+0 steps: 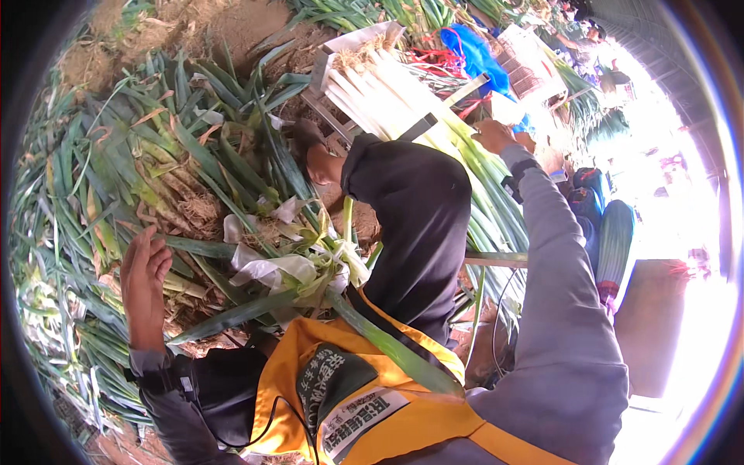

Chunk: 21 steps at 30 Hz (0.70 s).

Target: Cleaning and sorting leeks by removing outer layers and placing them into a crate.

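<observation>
Long, white-stemmed, green-leaved leeks (407, 101) lie in a pale, straight-edged rack (349, 40). Right of the rack, our right hand (494, 137) has curled fingers; we cannot tell whether they hold anything. Well left of it, our left hand (143, 287) extends empty, slightly bent fingers near a leafy green heap of loose leeks (85, 178).

Lettering on the yellow-orange apron (426, 422) only. Dark green panel (345, 372): pale printed characters, larger row beside smaller. White strip (366, 422) alongside: bold dark characters, smaller line next to them. Both run slantwise across the cloth.
</observation>
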Each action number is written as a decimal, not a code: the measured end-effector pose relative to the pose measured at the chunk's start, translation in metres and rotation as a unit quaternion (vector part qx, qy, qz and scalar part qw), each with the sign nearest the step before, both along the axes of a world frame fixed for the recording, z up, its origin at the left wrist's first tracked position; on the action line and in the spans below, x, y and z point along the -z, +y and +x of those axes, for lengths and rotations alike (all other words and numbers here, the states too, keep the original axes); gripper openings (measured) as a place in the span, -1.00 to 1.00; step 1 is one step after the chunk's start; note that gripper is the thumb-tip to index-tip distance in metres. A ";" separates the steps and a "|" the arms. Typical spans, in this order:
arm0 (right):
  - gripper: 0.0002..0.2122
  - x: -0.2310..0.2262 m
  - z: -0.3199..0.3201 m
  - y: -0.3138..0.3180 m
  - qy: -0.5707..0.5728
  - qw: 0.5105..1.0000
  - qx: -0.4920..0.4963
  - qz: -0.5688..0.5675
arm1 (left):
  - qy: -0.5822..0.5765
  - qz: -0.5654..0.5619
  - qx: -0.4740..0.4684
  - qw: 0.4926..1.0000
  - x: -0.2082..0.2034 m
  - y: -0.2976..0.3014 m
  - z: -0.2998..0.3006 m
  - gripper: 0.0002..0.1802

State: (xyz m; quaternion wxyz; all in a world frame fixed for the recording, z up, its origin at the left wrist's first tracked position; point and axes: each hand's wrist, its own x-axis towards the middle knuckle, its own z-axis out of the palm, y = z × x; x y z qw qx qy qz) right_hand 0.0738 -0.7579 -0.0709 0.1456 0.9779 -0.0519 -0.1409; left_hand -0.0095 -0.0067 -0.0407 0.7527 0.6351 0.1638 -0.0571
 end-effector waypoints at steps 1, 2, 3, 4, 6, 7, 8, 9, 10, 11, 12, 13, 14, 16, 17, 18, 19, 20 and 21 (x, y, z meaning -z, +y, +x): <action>-0.63 0.006 -0.005 -0.011 -0.039 0.999 -0.021 0.017 | 0.002 -0.003 0.008 1.000 0.001 -0.006 0.000 -0.54; -0.58 0.010 0.004 0.013 -0.030 0.998 0.010 0.052 | 0.025 0.001 -0.001 1.000 -0.002 -0.004 -0.008 -0.54; -0.58 0.015 0.004 0.007 -0.032 0.998 0.015 0.051 | 0.041 -0.007 0.005 0.999 -0.002 -0.010 -0.005 -0.55; -0.54 0.021 0.004 0.002 -0.048 0.998 0.013 0.045 | 0.042 -0.019 0.014 0.999 0.000 -0.015 -0.002 -0.58; -0.48 0.028 0.009 -0.006 -0.063 0.997 0.000 0.052 | 0.047 -0.016 0.025 0.998 0.007 -0.025 0.006 -0.56; -0.48 0.031 0.014 -0.010 -0.062 0.997 0.003 0.052 | 0.052 -0.013 0.034 0.998 0.010 -0.030 0.011 -0.55; -0.47 0.033 0.020 -0.008 -0.064 0.995 -0.026 0.077 | 0.060 -0.005 0.025 0.998 0.011 -0.035 0.014 -0.56; -0.47 0.035 0.024 -0.007 -0.066 0.991 -0.054 0.103 | 0.064 -0.005 0.027 0.998 0.015 -0.038 0.018 -0.56; -0.47 0.034 0.028 -0.007 -0.047 0.994 -0.024 0.099 | 0.065 -0.005 0.034 0.997 0.018 -0.041 0.022 -0.56; -0.47 0.032 0.032 -0.005 -0.045 0.994 -0.022 0.100 | 0.067 -0.005 0.041 0.997 0.020 -0.042 0.026 -0.57; -0.50 0.031 0.035 -0.003 -0.046 0.996 -0.035 0.067 | 0.079 0.006 0.036 0.996 0.021 -0.048 0.028 -0.57; -0.53 0.028 0.036 -0.002 -0.047 0.997 -0.047 0.033 | 0.082 0.006 0.038 0.996 0.024 -0.049 0.032 -0.57; -0.62 0.022 0.036 -0.002 -0.063 0.995 -0.072 0.021 | 0.084 0.006 0.047 0.995 0.027 -0.049 0.035 -0.57; -0.66 0.005 0.039 0.011 -0.076 0.995 -0.065 0.005 | 0.094 0.009 0.055 0.994 0.031 -0.051 0.037 -0.57; -0.70 -0.001 0.037 0.012 -0.096 0.994 -0.055 -0.018 | 0.101 0.024 0.053 0.993 0.030 -0.055 0.040 -0.57; -0.73 0.000 0.037 0.005 -0.115 0.990 -0.074 -0.044 | 0.108 0.040 0.052 0.992 0.031 -0.058 0.043 -0.57; -0.73 0.003 0.038 0.004 -0.111 0.990 -0.072 -0.044 | 0.112 0.040 0.055 0.991 0.035 -0.057 0.044 -0.57; -0.74 0.007 0.039 0.000 -0.104 0.992 -0.056 -0.046 | 0.119 0.042 0.060 0.990 0.039 -0.055 0.046 -0.57; -0.74 0.014 0.041 -0.010 -0.099 0.993 -0.040 -0.051 | 0.125 0.040 0.066 0.989 0.044 -0.058 0.049 -0.57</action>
